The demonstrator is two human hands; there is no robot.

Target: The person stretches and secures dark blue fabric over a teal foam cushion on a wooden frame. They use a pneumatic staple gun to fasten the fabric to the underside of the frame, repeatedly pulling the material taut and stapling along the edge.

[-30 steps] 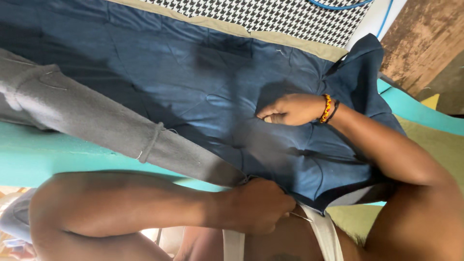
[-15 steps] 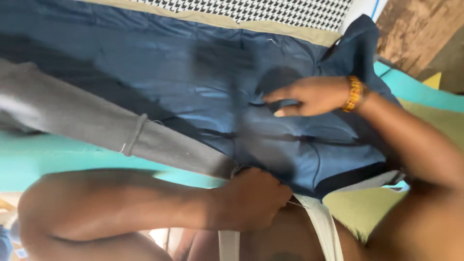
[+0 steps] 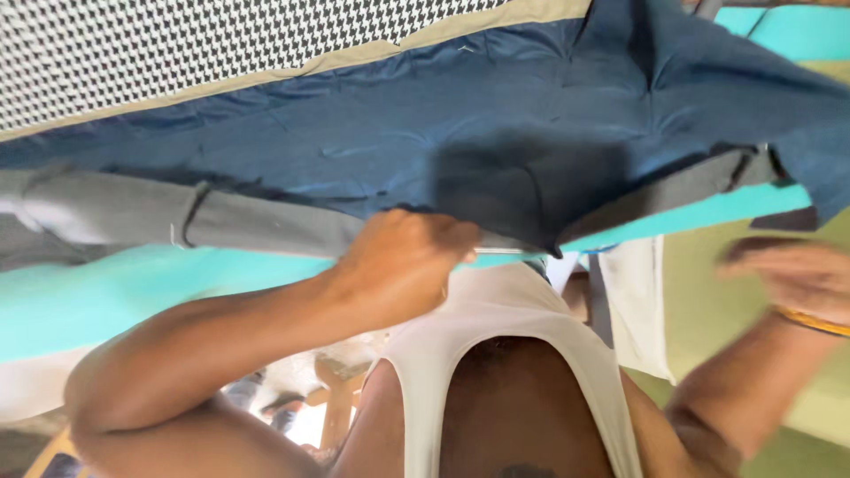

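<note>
A dark blue garment [image 3: 372, 142] lies spread across a turquoise table [image 3: 106, 292], with a grey band [image 3: 266, 226] running along its near edge. My left hand [image 3: 403, 265] is closed on that near edge, pinching the grey band where the cloth folds over. My right hand [image 3: 792, 274] hovers blurred at the far right, off the cloth and over the olive floor, fingers apart and holding nothing. A yellow-orange bracelet [image 3: 810, 320] sits on its wrist. My own shadow darkens the cloth just beyond the left hand.
A black-and-white houndstooth fabric [image 3: 177, 53] with a beige border [image 3: 372, 55] lies beyond the garment. My white vest [image 3: 496, 310] fills the lower middle. A wooden stool [image 3: 336, 389] stands under the table.
My right hand has lifted off the blue garment and drawn back to the right. The left hand stays gripped on the near edge. The view has shifted toward the table edge.
</note>
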